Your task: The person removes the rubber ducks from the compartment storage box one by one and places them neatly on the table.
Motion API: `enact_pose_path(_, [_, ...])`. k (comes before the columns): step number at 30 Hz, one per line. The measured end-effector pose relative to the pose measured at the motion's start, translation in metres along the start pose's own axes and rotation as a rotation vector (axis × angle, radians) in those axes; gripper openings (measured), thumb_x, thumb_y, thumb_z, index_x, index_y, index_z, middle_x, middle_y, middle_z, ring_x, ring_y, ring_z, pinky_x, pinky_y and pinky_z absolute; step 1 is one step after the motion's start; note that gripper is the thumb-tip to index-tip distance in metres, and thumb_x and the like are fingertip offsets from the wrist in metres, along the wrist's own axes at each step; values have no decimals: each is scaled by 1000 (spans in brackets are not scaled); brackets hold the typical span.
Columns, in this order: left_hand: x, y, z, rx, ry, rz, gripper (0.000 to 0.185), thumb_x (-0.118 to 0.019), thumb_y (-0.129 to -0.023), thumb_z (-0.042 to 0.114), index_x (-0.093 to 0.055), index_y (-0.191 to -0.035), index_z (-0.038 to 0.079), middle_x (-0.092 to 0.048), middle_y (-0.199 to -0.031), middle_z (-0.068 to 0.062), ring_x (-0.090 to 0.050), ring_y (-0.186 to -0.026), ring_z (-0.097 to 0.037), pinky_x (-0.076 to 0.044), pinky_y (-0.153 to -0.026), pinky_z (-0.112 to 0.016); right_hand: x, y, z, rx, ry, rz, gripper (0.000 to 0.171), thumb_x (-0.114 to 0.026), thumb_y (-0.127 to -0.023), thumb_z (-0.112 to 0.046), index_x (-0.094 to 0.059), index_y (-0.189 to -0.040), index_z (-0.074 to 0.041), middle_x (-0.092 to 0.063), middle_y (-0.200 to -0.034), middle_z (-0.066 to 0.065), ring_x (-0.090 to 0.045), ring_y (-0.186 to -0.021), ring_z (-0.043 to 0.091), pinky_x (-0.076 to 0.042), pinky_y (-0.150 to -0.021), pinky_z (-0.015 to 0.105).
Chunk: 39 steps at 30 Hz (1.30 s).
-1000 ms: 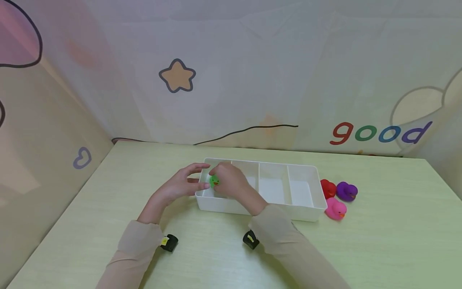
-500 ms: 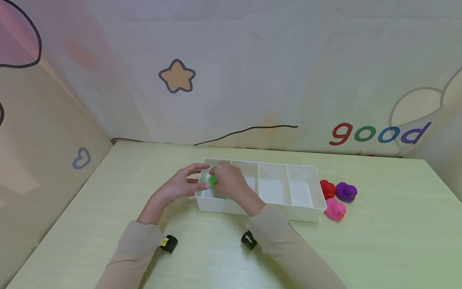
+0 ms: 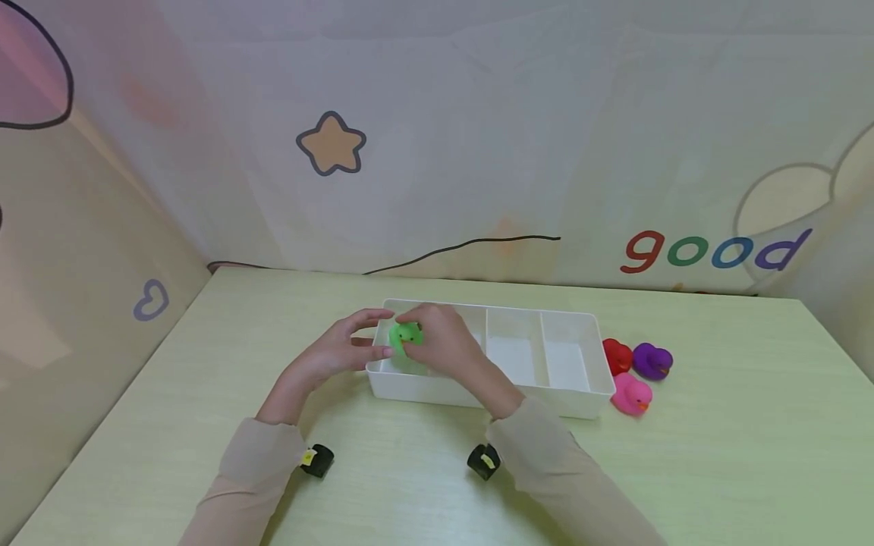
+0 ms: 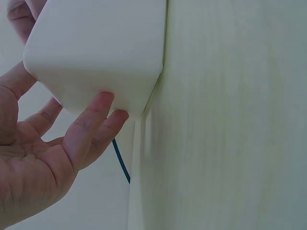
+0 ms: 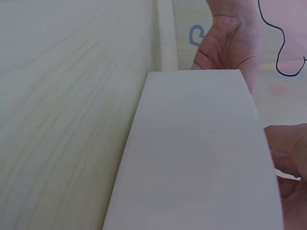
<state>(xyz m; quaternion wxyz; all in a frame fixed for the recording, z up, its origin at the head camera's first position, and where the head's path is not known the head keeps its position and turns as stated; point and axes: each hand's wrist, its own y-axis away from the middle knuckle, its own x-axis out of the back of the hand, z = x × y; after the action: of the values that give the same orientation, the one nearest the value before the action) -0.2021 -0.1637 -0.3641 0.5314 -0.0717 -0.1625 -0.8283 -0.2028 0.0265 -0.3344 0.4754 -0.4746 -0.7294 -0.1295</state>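
Currently your right hand [image 3: 440, 345] pinches the green duck [image 3: 406, 335] between curled fingertips, just over the leftmost compartment of the white divided tray [image 3: 580, 326]. The duck sits above the tray floor, not yet resting on it as far as the head view shows.

Your left hand [image 3: 334, 353] braces the tray's left end. The left wrist view shows its fingers [image 4: 93, 127] lying relaxed against the outer corner of the tray, touching rather than gripping. Note: the hand is open, holding nothing.

Progress, judged from the layout: this looks like an early stage. The three compartments to the right show bare white floors; the leftmost is partly hidden by your hand. The red duck [image 3: 617, 355], purple duck [image 3: 652, 361] and pink duck [image 3: 631, 394] sit in a close cluster on the table [image 3: 717, 455], just beside the tray's right end. So one duck is in hand, three are untouched.

Room and edges: the dividers and rim stand upright, so each duck needs to clear them from above. The near side of the table is open. The backdrop wall [image 3: 478, 152] stands well behind the tray. The table's right portion past the ducks has free surface for your right hand to reach round.
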Motion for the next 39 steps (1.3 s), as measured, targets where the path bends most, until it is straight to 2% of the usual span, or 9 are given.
enact_pose_path(7, [1,1,0,-4,-4,-1,60,-69,-82,25,-40,-134,20,-34,-139,-6,-43,-122,-34,-47,-84,-41,9,8,1,44,-103,78,28,-72,-72,-2,-68,-100,2,-68,-94,10,-60,-77,18,-47,-63,20])
enact_pose_path(9, [0,1,0,-11,1,-2,61,-69,-82,25,-40,-135,20,-35,-139,-6,-43,-121,-34,-47,-84,-41,11,9,2,33,-137,91,29,-72,-72,-1,-68,-100,1,-68,-95,10,-61,-79,18,-47,-62,20])
enact_pose_path(13, [-1,1,1,-12,12,-4,61,-69,-81,23,-40,-135,20,-37,-138,-5,-45,-120,-32,-47,-84,-40,17,13,3,-7,-201,110,31,-73,-71,-1,-68,-101,1,-68,-97,10,-63,-82,19,-49,-66,27])
enact_pose_path(18, [-1,1,2,-3,11,-1,62,-70,-81,24,-40,-135,20,-36,-139,-4,-45,-120,-32,-48,-84,-40,27,19,4,-15,-240,140,32,-74,-70,0,-68,-101,0,-68,-97,10,-63,-83,20,-48,-77,41])
enact_pose_path(22, [-1,2,3,4,7,5,62,-70,-81,24,-40,-135,20,-36,-138,-4,-46,-120,-32,-47,-84,-41,35,25,6,-11,-258,161,31,-74,-69,0,-69,-100,0,-68,-97,9,-63,-82,20,-47,-80,45])
enact_pose_path(32, [-1,1,1,0,1,12,61,-70,-81,25,-40,-134,20,-37,-138,-4,-46,-119,-30,-47,-84,-40,57,42,15,-21,-308,197,31,-73,-70,3,-68,-100,1,-67,-100,12,-61,-85,22,-48,-83,47])
enact_pose_path(39, [0,1,0,-10,-17,7,60,-69,-82,24,-40,-135,22,-34,-139,-5,-44,-121,-31,-46,-86,-41,73,54,24,-53,-330,212,33,-73,-71,4,-67,-104,1,-66,-102,12,-61,-95,24,-48,-84,44])
